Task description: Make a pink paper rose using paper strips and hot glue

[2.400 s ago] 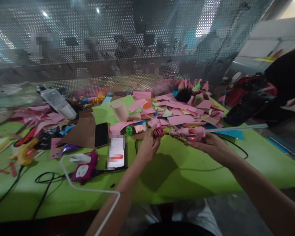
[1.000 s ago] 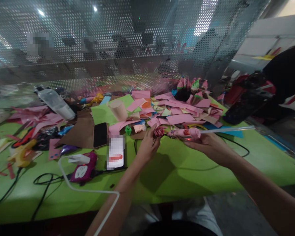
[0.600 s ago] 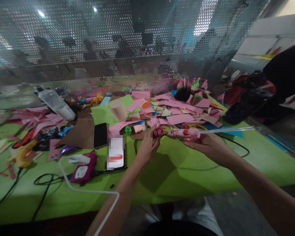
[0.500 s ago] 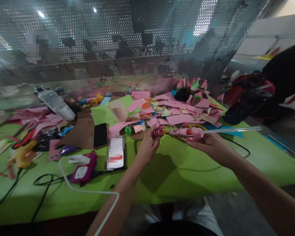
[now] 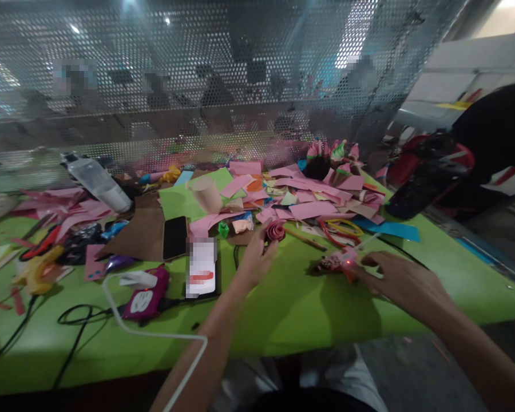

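Note:
A coiled pink paper rose [image 5: 275, 230] is pinched in the fingers of my left hand [image 5: 257, 257], just above the green table. On the table to its right lies a pink hot glue gun [image 5: 345, 258] with a small red light and a clear glue stick pointing out behind. My right hand [image 5: 405, 286] is beside the glue gun, its fingers apart and the fingertips close to the gun's body; whether they touch it I cannot tell. A thin brown stick, perhaps a brush or pencil [image 5: 305, 239], lies between the rose and the gun.
Red-and-yellow-handled scissors [image 5: 341, 229] and pink paper strips [image 5: 317, 209] lie beyond my hands. To the left are two phones [image 5: 175, 237], a magenta power bank [image 5: 146, 294] with cables, a tipped bottle [image 5: 98, 182] and a yellow glue gun [image 5: 40, 272]. A perforated metal screen [image 5: 189, 120] stands behind.
My right hand has lowered the pink glue gun to the table and loosened from it, moving right and toward me. My left hand stays in place with the paper rose.

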{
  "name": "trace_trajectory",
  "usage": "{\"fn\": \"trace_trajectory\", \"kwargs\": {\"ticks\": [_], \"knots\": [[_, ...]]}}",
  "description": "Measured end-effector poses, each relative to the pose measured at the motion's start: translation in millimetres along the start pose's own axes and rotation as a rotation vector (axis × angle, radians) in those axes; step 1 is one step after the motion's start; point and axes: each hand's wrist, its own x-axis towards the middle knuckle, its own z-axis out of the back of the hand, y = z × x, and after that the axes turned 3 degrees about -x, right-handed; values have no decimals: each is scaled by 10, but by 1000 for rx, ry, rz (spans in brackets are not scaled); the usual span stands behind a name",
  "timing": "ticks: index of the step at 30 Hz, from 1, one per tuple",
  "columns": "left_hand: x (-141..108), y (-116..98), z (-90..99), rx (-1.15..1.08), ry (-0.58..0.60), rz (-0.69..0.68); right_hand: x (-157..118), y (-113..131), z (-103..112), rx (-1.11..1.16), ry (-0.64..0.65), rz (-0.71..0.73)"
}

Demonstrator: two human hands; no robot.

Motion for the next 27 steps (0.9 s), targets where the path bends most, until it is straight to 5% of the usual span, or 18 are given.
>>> {"fn": "trace_trajectory", "kwargs": {"ticks": [3,6,12,17,27], "knots": [[1,2,1,-17,-1,10,21,191,135,-47,-115,53],[0,-4,6,-11,3,27,109,554,175,150,-125,298],[-7,12,12,-33,7,12,381,1140,-117,198,-236,626],[-11,50,-11,-58,3,-26,526,1202,-317,74,-479,795],[-43,14,-4,15,19,-46,517,1223,-369,-140,-584,834]]}}
